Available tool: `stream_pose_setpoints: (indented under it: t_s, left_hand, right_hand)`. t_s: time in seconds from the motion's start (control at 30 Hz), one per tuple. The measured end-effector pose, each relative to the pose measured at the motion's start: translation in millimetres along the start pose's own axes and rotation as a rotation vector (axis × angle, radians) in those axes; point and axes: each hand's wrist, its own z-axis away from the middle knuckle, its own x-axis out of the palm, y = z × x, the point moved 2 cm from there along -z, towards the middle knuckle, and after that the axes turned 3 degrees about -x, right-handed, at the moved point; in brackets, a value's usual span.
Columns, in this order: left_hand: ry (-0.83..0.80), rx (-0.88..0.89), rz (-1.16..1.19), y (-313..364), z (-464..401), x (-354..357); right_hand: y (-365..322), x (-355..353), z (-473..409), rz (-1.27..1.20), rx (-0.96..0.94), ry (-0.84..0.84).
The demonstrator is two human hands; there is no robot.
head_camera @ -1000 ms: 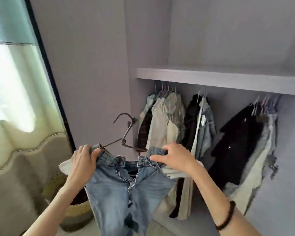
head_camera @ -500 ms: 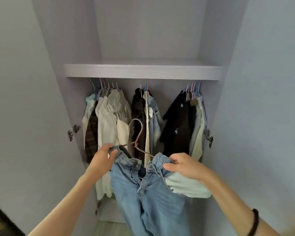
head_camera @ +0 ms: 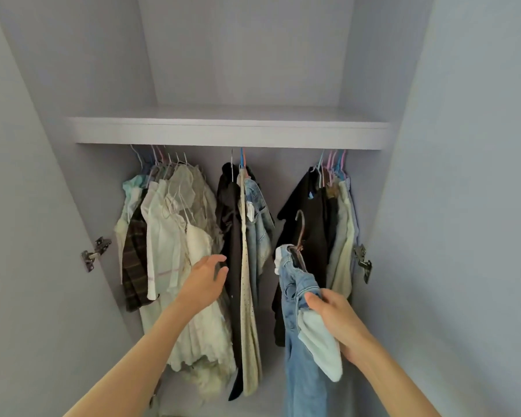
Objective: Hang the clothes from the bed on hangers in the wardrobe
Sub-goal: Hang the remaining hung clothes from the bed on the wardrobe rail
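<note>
Jeans (head_camera: 301, 341), one pair on one hanger (head_camera: 299, 233), gripped by right hand (head_camera: 337, 320); left hand (head_camera: 205, 278) fingers spread.

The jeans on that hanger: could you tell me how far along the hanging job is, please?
Done: the jeans already sit on a brown hanger, and many clothes hang under the shelf. In hand: the right hand grips the jeans in front of the wardrobe, the hook not yet on the rail; the left hand reaches open toward the middle clothes. Left: hooking the hanger up. The bed is out of view.
</note>
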Motion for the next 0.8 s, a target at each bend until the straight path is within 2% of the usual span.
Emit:
stream_pose_setpoints:
  t_s: [0.1, 0.3, 0.43, 0.6, 0.7, 0.8]
  left_hand:
    - [0.001, -0.016, 0.0, 1.8, -19.6, 4.8]
    - [0.031, 0.01, 0.015, -1.2, -59.9, 12.6]
    - [0.067, 0.04, 0.008, -8.5, -104.4, 15.2]
    - [-0.002, 0.043, 0.138, -1.9, -169.1, 29.3]
    - [0.041, 0.063, 0.077, 2.5, -202.7, 37.3]
    - [0.061, 0.0, 0.118, 7.6, -232.4, 40.9]
  right_hand:
    - [-11.2, 9.8, -21.5, -0.035, -0.04, -0.004]
    - [-36.5, 22.6, -79.0, -0.058, -0.126, 0.101]
    - [-53.9, 31.0, -127.4, -0.004, -0.174, 0.174]
    - [-62.7, 53.4, -180.7, 0.054, -0.202, 0.276]
    - [-67.7, 63.3, -205.3, 0.054, -0.211, 0.318]
    - [-76.5, 71.5, -229.7, 0.11, -0.24, 0.339]
